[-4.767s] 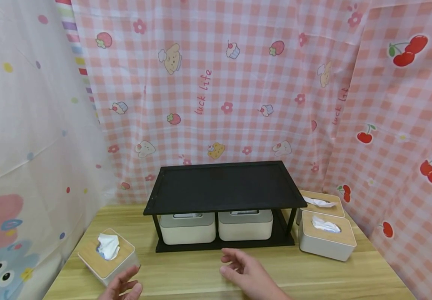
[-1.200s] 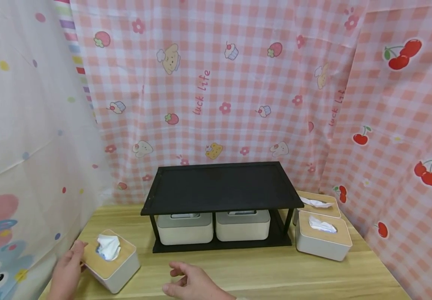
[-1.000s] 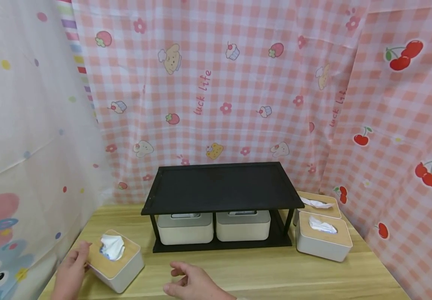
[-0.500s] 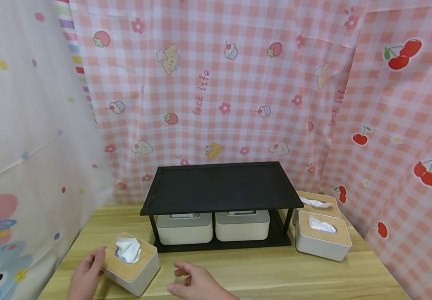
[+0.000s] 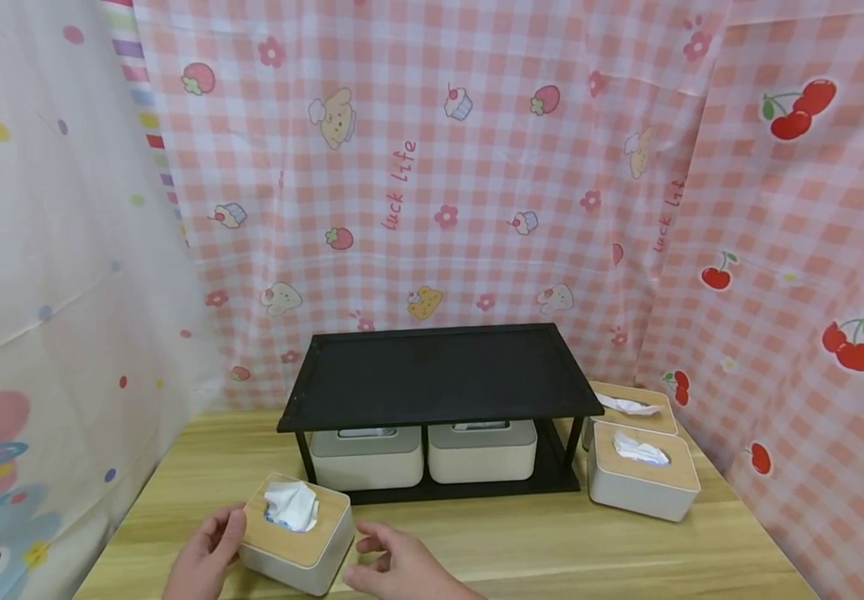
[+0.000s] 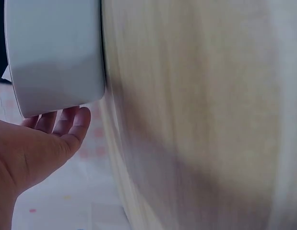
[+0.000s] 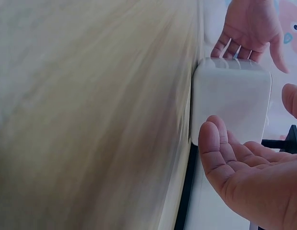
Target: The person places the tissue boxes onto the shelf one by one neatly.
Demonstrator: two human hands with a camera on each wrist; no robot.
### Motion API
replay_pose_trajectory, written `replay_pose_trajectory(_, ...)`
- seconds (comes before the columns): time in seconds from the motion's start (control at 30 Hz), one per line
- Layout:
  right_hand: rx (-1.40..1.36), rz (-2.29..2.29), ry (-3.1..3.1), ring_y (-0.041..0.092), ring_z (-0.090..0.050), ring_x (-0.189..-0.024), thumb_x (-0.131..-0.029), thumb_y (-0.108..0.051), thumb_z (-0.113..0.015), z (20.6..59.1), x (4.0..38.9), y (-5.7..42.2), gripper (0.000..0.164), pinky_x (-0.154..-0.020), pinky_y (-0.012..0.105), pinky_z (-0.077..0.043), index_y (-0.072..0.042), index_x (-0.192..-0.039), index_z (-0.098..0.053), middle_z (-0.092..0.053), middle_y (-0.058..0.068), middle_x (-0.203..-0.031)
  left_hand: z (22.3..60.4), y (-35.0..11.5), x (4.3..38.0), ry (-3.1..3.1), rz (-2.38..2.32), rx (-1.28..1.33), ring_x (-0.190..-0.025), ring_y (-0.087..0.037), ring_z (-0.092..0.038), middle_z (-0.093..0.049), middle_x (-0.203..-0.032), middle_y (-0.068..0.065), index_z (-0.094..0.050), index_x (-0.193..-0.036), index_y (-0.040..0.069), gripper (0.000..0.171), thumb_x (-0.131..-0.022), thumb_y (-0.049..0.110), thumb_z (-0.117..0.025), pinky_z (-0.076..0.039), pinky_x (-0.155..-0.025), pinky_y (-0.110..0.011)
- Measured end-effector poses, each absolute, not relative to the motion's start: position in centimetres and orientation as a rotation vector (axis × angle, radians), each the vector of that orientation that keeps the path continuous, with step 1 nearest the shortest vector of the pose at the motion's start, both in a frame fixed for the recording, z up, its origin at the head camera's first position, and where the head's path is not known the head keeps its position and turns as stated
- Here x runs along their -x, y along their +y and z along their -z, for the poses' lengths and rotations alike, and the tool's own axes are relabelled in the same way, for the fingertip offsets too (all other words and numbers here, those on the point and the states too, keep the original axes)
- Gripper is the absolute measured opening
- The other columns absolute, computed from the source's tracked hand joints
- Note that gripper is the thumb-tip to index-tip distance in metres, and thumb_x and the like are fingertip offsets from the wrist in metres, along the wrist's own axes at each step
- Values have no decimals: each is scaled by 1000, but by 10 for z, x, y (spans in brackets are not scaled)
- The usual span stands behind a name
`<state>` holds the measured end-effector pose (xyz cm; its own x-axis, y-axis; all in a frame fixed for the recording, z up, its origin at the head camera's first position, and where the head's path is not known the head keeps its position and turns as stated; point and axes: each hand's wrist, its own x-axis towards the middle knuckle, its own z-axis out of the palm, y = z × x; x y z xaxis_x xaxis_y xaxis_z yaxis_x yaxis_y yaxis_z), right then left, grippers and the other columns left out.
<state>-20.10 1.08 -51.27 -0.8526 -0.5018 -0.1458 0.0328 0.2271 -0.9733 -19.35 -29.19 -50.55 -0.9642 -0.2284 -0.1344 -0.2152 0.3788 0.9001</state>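
Observation:
A tissue box (image 5: 304, 542) with a wooden lid and a white tissue sticking out sits at the front left of the table. At its left side is my left hand (image 5: 207, 552), its fingertips against the white wall; in the left wrist view the fingers (image 6: 80, 125) reach along the box's end without wrapping round it. Close to the box's right side my right hand (image 5: 405, 567) hovers with loosely bent fingers and holds nothing. In the right wrist view its fingers (image 7: 213, 143) overlap the box (image 7: 234, 91); I cannot tell whether they touch.
Behind stands a black two-tier rack (image 5: 439, 375); a grey-lidded tissue box (image 5: 367, 462) and another such box (image 5: 482, 457) fill its lower shelf. Two wooden-lidded tissue boxes stand at the right, one box (image 5: 645, 471) in front of the other box (image 5: 637, 404). Patterned curtains enclose the wooden table (image 5: 521, 542).
My left hand has moved from the table's left edge to the right, and the wooden-lidded box has slid along with it towards my right hand. The right hand moved left earlier, then stayed nearly still.

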Motion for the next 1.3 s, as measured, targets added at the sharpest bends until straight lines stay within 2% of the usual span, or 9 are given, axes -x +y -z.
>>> replay_pose_trajectory(0.07,423,1668,2071,18,-70,-105,-97,-25,-79,512,201,12,64,-89,40,-62,-8,-154,-55,-70,5,-131,504,-285,192,-2640,1671,-421,-120,-15,-66,-53,-153,-33,-43,-156,-9,80,-112,58,-42,-60,-96,-31)
replay_pose_trajectory(0.13,409,1667,2068,17,-69,-104,-97,-26,-79,512,200,13,64,-88,38,-61,-9,-154,-55,-71,4,-130,503,-278,190,-2659,1669,-426,-132,-38,-61,-53,-152,-34,-43,-155,-9,84,-111,62,-43,-60,-100,-42)
replay_pose_trajectory(0.2,408,1673,2056,17,-69,-104,-97,-26,-80,511,200,16,65,-88,37,-61,-8,-155,-54,-71,5,-132,502,-272,188,-2668,1680,-433,-137,-46,-56,-52,-152,-35,-43,-155,-10,88,-109,65,-44,-60,-101,-47)
replay_pose_trajectory(0.33,423,1691,2028,18,-69,-105,-99,-25,-79,511,199,23,67,-88,35,-61,-6,-157,-50,-69,8,-136,502,-264,185,-2655,1697,-410,-132,-42,-60,-53,-150,-35,-44,-153,-11,83,-110,60,-49,-61,-93,-37)
replay_pose_trajectory(0.63,469,1699,2026,21,-71,-107,-99,-30,-78,513,199,47,74,-90,36,-61,-5,-161,-45,-67,10,-140,509,-244,178,-2601,1767,-311,-115,-32,-71,-58,-145,-34,-51,-147,-11,67,-109,43,-61,-57,-80,-25)
replay_pose_trajectory(0.83,465,1677,2057,20,-71,-107,-99,-37,-78,514,199,61,79,-90,37,-61,-3,-162,-43,-65,14,-144,514,-230,172,-2567,1817,-275,-110,-32,-73,-55,-148,-37,-51,-146,-11,64,-105,35,-68,-59,-80,-29)
replay_pose_trajectory(1.0,497,1645,2074,18,-71,-107,-100,-41,-76,517,202,75,83,-89,34,-60,0,-162,-40,-63,17,-144,518,-219,170,-2547,1940,-289,-111,-31,-73,-49,-153,-38,-49,-149,-9,69,-102,36,-73,-64,-83,-39)
replay_pose_trajectory(1.1,501,1609,2114,19,-71,-108,-100,-43,-76,516,203,85,83,-90,35,-61,0,-162,-41,-63,17,-144,519,-215,170,-2554,2054,-250,-114,-32,-73,-41,-157,-41,-43,-152,-11,74,-102,36,-73,-64,-85,-44)
replay_pose_trajectory(1.3,475,1606,2150,22,-71,-109,-100,-37,-77,514,203,100,80,-87,34,-60,1,-161,-42,-63,17,-142,520,-208,172,-2584,2243,-120,-112,-27,-71,-29,-160,-45,-30,-158,-14,86,-102,33,-74,-63,-87,-41)
